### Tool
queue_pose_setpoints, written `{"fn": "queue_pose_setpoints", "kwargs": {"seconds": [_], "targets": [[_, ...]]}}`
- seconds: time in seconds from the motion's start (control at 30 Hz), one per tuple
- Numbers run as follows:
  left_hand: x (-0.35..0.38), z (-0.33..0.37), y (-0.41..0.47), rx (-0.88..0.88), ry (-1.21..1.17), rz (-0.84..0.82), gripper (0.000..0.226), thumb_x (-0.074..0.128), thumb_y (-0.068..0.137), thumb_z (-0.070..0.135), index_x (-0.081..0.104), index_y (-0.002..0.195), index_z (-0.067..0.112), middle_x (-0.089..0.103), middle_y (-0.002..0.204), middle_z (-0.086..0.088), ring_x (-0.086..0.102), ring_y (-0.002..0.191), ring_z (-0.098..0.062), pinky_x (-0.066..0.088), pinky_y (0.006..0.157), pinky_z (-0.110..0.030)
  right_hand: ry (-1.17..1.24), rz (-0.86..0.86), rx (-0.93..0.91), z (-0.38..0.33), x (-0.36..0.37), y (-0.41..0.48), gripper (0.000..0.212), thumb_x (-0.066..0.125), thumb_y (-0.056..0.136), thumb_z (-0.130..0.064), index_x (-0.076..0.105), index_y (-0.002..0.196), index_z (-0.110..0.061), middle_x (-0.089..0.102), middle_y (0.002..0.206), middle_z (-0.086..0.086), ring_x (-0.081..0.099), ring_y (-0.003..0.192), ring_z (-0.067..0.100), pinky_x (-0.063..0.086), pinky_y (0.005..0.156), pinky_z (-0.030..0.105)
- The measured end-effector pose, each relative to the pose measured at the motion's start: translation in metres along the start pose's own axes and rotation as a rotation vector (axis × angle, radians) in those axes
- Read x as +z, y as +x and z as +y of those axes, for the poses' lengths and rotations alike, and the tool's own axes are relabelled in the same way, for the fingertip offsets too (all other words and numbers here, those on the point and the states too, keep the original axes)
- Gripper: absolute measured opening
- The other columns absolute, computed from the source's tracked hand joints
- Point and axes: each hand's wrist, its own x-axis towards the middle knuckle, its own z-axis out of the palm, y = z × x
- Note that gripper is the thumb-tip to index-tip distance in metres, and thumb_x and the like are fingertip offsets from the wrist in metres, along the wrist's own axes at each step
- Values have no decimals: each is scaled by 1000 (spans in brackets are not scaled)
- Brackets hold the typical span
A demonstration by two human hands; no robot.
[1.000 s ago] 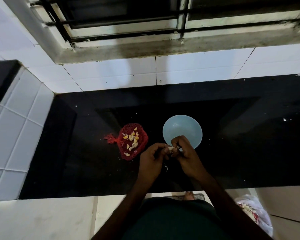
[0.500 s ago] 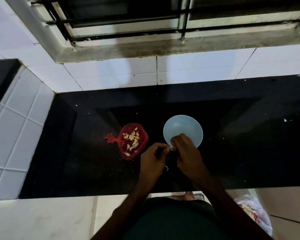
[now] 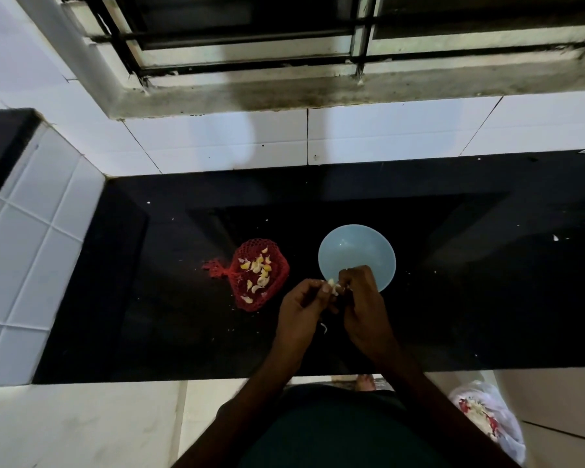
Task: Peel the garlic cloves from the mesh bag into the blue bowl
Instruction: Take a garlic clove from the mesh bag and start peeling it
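Pinching garlic clove [image 3: 332, 286]: left hand [image 3: 301, 312], right hand [image 3: 363, 309]; right hides blue bowl [image 3: 355, 251] rim; mesh bag [image 3: 275, 282] leftward.

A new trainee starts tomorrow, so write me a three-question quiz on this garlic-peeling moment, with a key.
1. True or false: the blue bowl already holds a heap of peeled cloves.
2. Where does the red mesh bag lie? A) on the black counter, to the left of the bowl; B) inside the bowl; C) on a plate.
3. Fill in: the left hand and the right hand together pinch one ____ at the bowl's near rim.
Key: 1 false, no heap shows in it; 2 A; 3 garlic clove.
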Motion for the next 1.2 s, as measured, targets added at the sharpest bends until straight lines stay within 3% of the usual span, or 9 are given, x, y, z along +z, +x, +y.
{"fn": "queue_pose_setpoints", "kwargs": {"seconds": [0.07, 0.2, 0.4, 0.53, 0.67, 0.93, 1.1, 1.2], "targets": [[-2, 2, 1, 35, 27, 6, 21, 61, 99, 23, 70, 105, 5, 73, 93, -7, 69, 83, -19, 57, 82, -35, 50, 2, 23, 1, -2, -3, 9, 46, 92, -27, 45, 101, -26, 41, 107, -13, 51, 96, 2, 54, 72, 34], [-7, -2, 3, 72, 114, -3, 20, 58, 102, 26, 69, 102, 10, 71, 88, -5, 68, 79, -19, 56, 77, -28, 58, -26, 51, 12, -8, -7, 9, 50, 102, -14, 50, 104, -23, 48, 110, -7, 54, 104, 2, 53, 78, 32], [-11, -18, 7, 53, 251, -17, 20, 50, 107, 25, 67, 102, 17, 70, 87, -6, 68, 79, -19, 55, 73, -27, 61, -123, 156, 20, -14, -15, 12, 53, 105, -20, 65, 109, -22, 61, 107, -12, 61, 102, 2, 50, 88, 22], [-10, -22, 9, 48, 285, -22, 19, 50, 107, 24, 67, 102, 18, 71, 91, 4, 68, 82, -9, 56, 73, -23, 151, -152, 226, 8, -13, -13, 13, 67, 97, -24, 68, 110, -23, 69, 106, -13, 65, 101, 1, 51, 88, 18], [-9, -24, 12, 69, 336, -52, 13, 53, 105, 21, 66, 102, 20, 69, 94, 6, 68, 86, -12, 57, 76, -29, 211, -94, 313, 6, -10, -7, 11, 72, 92, -30, 70, 102, -26, 71, 101, -13, 67, 96, 3, 53, 84, 19], [-15, -28, 13, 177, 464, -77, 11, 55, 104, 13, 66, 101, 16, 68, 89, 0, 67, 80, -15, 58, 72, -32, 337, -132, 364, 11, -13, -1, 11, 77, 86, -11, 74, 91, -20, 76, 92, -9, 71, 91, 4, 51, 82, 15], [-22, -36, 18, 277, 604, -95, 11, 54, 103, 9, 63, 99, 15, 63, 89, 2, 62, 80, -14, 51, 70, -24, 191, -175, 303, 19, -15, 0, 10, 75, 88, -12, 72, 89, -22, 73, 89, -11, 70, 88, 3, 55, 80, 21], [-25, -42, 20, 277, 652, -78, 13, 53, 103, 9, 60, 97, 18, 60, 90, 4, 59, 81, -11, 51, 72, -29, 92, -214, 252, 26, -16, -2, 14, 71, 89, -7, 70, 88, -21, 71, 89, -10, 68, 88, 4, 56, 79, 27]]}}
